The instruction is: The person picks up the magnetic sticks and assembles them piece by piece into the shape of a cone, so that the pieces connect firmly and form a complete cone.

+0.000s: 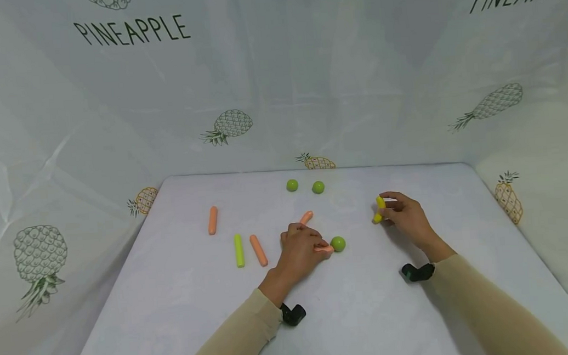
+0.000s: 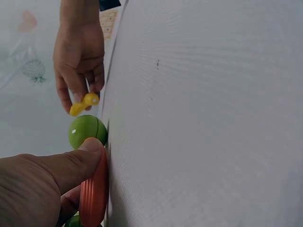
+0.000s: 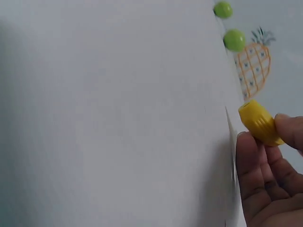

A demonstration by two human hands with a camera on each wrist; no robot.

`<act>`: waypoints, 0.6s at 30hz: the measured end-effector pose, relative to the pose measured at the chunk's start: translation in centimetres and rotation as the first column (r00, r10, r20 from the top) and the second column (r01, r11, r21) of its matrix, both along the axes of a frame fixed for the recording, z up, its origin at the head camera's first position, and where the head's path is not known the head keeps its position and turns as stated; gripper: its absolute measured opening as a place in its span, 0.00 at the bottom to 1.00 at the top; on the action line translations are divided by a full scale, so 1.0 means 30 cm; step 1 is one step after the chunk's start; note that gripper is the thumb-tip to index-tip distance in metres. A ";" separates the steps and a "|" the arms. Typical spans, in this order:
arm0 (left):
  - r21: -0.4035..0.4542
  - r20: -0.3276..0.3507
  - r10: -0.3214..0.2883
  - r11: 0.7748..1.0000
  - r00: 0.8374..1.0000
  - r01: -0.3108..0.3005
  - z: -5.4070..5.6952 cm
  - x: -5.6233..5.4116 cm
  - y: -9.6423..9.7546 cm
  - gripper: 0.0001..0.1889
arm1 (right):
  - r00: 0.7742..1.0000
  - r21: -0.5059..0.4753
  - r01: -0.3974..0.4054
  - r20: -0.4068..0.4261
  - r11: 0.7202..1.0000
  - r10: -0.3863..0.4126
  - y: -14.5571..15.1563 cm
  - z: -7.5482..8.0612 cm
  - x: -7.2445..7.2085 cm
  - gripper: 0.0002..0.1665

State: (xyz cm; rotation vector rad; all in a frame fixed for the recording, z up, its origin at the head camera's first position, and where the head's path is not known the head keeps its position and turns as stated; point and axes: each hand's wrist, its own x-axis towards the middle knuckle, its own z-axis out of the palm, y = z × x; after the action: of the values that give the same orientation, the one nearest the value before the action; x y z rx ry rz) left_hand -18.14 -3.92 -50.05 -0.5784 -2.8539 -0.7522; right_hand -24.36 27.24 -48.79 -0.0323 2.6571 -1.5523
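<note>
My left hand pinches an orange ridged stick between thumb and fingers, low over the table. One end of that stick lies against or right beside a green ball. Another orange stick shows just beyond the left knuckles, partly hidden by the hand. Off to the right, my right hand holds a small yellow curved piece by its thumb and fingertips, raised over the tabletop. The right wrist view shows grooves along this yellow piece.
Left of the hands lie two orange sticks and a yellow-green stick. Two more green balls sit near the back edge of the white table. A white pineapple-print sheet hangs behind and along the sides.
</note>
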 end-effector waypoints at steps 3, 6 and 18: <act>0.011 0.000 -0.002 1.000 1.000 0.002 0.003 0.002 0.001 0.10 | 0.999 -0.036 -0.011 0.035 0.999 0.012 -0.045 0.002 0.006 0.30; 0.012 0.003 -0.001 1.000 1.000 0.001 0.004 0.003 0.003 0.10 | 0.997 -0.074 -0.027 0.064 0.997 0.031 -0.093 0.007 0.013 0.31; -0.015 0.015 0.007 1.000 1.000 -0.007 0.000 0.003 0.010 0.11 | 0.985 -0.133 -0.114 0.114 0.984 0.130 -0.252 0.014 0.035 0.30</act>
State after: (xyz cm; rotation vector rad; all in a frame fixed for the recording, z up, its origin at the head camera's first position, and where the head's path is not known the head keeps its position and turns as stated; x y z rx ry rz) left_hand -18.05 -3.61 -50.04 -0.5674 -2.8763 -0.7374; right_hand -23.32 19.69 -48.36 -0.1016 2.4136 -1.6246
